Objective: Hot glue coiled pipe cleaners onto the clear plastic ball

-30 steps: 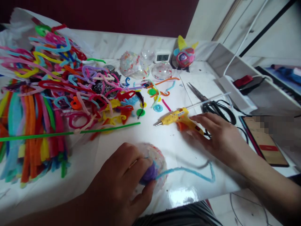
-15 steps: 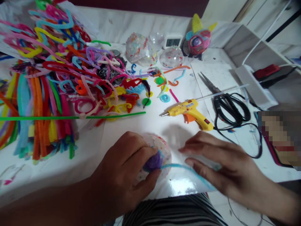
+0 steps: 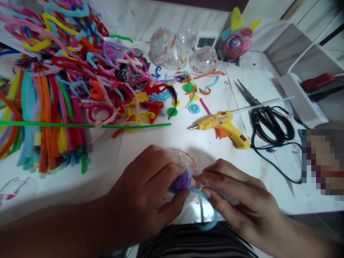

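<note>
A tightly wound purple pipe-cleaner coil [image 3: 181, 181] is gripped between the thumb and fingers of my left hand [image 3: 150, 186]. It sits in front of a clear plastic dome [image 3: 185, 157] speckled with coloured bits; my left hand hides part of the dome. From the coil's edge a light blue pipe cleaner [image 3: 215, 215] bends round in a loop toward the table's front edge. My right hand [image 3: 236, 193] is at the coil's right side, its thumb and fingers closed in on the light blue strand close to the coil.
A yellow hot glue gun [image 3: 224, 127] lies beyond my hands, beside black-handled scissors [image 3: 271, 123]. Many pipe cleaners [image 3: 67, 71] are heaped at left, with a long green one [image 3: 134, 126] across them. Behind stand clear domes [image 3: 203, 60], a small clock [image 3: 206, 41] and a decorated figure [image 3: 238, 43].
My right hand has come left, up to the coil. The light blue pipe cleaner, stretched out to the right before, now curves down in a loop. The view has shifted slightly.
</note>
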Demonstrator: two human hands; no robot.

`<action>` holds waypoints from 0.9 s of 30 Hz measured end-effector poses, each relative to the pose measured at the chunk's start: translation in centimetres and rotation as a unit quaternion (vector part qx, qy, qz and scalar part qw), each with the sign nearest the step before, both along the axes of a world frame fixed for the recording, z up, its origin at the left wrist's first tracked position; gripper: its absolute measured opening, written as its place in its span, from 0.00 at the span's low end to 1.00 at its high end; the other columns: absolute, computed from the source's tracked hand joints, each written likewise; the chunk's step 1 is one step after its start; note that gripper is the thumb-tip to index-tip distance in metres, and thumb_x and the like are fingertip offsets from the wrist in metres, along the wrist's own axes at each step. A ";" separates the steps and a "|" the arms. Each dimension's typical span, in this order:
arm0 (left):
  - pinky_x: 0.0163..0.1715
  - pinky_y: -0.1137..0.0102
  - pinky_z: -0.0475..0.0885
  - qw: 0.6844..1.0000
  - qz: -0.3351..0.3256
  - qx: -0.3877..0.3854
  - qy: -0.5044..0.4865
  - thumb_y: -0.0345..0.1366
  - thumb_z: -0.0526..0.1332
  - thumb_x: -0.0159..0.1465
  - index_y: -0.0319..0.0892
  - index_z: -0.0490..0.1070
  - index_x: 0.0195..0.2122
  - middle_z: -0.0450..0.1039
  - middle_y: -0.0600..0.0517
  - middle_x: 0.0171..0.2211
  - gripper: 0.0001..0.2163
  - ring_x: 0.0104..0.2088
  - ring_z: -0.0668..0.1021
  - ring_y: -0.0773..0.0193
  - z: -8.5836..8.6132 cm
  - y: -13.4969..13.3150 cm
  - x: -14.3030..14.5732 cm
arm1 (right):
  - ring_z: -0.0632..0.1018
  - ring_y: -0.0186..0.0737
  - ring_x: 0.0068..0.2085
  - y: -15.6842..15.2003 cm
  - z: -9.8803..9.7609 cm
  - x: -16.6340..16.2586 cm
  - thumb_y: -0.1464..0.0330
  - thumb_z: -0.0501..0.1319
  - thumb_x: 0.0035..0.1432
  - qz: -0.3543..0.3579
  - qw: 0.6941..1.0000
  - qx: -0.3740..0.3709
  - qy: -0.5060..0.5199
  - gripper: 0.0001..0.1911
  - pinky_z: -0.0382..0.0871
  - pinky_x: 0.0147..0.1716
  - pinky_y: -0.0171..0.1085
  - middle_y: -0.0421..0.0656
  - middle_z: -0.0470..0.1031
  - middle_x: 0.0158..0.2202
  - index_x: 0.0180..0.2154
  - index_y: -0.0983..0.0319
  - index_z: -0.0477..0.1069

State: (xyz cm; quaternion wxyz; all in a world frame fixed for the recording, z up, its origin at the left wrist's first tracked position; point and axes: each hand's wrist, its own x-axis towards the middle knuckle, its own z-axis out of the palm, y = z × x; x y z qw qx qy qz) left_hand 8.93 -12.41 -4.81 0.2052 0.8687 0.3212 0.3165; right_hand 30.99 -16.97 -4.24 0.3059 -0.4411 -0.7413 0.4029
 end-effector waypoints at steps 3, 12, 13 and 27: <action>0.46 0.63 0.73 1.000 -0.004 -0.010 -0.001 0.29 0.62 0.63 0.40 0.68 0.45 0.70 0.49 0.41 0.10 0.45 0.72 0.60 -0.1 -0.1 -0.1 | 0.72 0.36 0.44 0.0 -0.2 0.1 0.80 0.59 0.59 0.011 1.000 0.015 -0.005 0.27 0.71 0.41 0.35 0.43 0.71 0.43 0.58 0.57 0.66; 0.47 0.63 0.72 1.000 -0.011 0.021 0.007 0.29 0.63 0.63 0.36 0.71 0.45 0.70 0.48 0.40 0.09 0.43 0.72 0.61 -0.3 0.1 -0.2 | 0.70 0.39 0.42 0.1 -0.9 0.2 0.83 0.58 0.59 0.031 0.993 0.109 -0.013 0.26 0.68 0.41 0.43 0.47 0.74 0.42 0.58 0.66 0.66; 0.47 0.63 0.72 1.000 -0.011 0.017 0.005 0.28 0.63 0.62 0.36 0.71 0.44 0.70 0.48 0.40 0.09 0.44 0.72 0.60 -0.3 0.1 -0.3 | 0.70 0.40 0.43 0.1 -1.0 0.2 0.83 0.59 0.59 0.032 0.992 0.122 -0.019 0.25 0.67 0.42 0.44 0.47 0.74 0.42 0.58 0.68 0.66; 0.47 0.61 0.73 1.000 -0.011 0.000 0.013 0.29 0.62 0.63 0.39 0.69 0.46 0.70 0.48 0.41 0.10 0.44 0.72 0.58 -0.3 -0.1 -0.3 | 0.75 0.31 0.36 1.2 -0.3 -0.3 0.77 0.59 0.61 -0.042 0.995 -0.071 0.050 0.10 0.70 0.34 0.32 0.42 0.76 0.36 0.44 0.63 0.74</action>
